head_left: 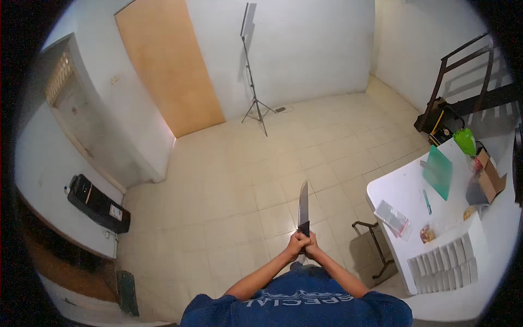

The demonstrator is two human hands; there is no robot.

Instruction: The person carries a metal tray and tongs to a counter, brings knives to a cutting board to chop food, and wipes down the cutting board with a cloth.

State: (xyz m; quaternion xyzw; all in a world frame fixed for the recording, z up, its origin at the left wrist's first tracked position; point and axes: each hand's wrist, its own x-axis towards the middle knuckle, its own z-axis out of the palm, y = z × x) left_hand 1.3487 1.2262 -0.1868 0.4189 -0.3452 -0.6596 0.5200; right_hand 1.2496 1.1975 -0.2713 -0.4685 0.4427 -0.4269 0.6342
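Note:
A large knife (303, 207) with a broad steel blade and a black handle points up and away from my body. Both fists are wrapped round the handle, close together in front of my dark blue shirt (294, 294). My left hand (296, 243) lies over the near side of the grip, its fingers closed. Pressed against it, my right hand (312, 247) is closed on the same handle. Most of the handle is hidden by the fingers. The blade is held in the air over the tiled floor (229, 207), touching nothing.
To the right stands a white table (406, 188) with a green sheet (437, 171), a teal pen-like item (427, 201), plastic packets (392, 218), a cardboard box (491, 177) and a white slotted rack (444, 267). A light stand (250, 82) is by the far wall; a black water dispenser (98, 204) is left.

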